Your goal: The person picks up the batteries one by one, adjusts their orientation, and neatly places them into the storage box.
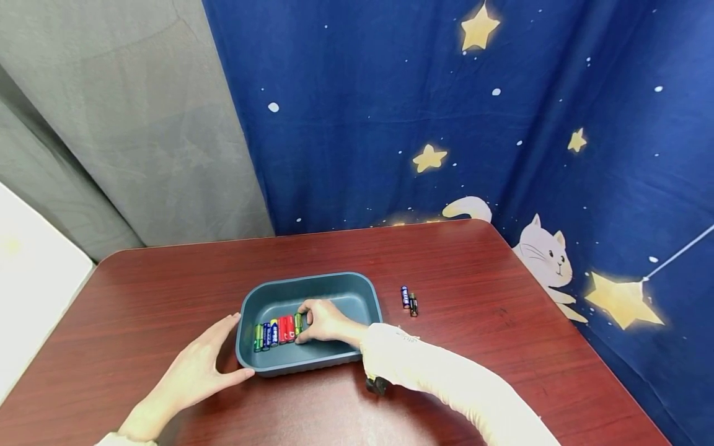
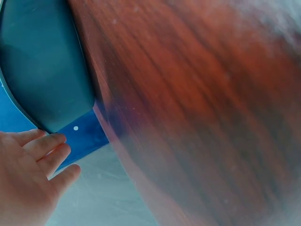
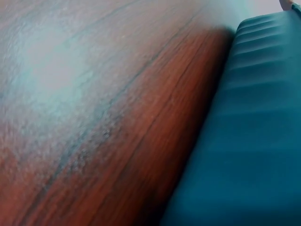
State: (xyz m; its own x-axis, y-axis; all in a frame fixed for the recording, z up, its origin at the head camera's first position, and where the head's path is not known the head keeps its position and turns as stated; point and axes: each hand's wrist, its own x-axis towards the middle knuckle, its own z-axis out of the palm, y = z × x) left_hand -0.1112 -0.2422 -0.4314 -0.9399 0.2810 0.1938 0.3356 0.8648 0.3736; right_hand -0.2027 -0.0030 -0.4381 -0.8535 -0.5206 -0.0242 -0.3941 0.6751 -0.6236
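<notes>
A blue-grey plastic tray stands on the table with a side-by-side row of batteries inside, toward its left end. My right hand reaches over the near wall and pinches the green battery at the row's right end, thumb near, finger far. Beside it lie two red batteries, blue ones and another green battery. With fingers and thumb spread straight, my left hand touches the tray's left end; the left wrist view also shows this hand at the tray wall. The right wrist view shows only the tray's outer side.
A blue battery and a black battery lie on the table right of the tray. The reddish-brown table ends at a blue starry curtain and a grey curtain.
</notes>
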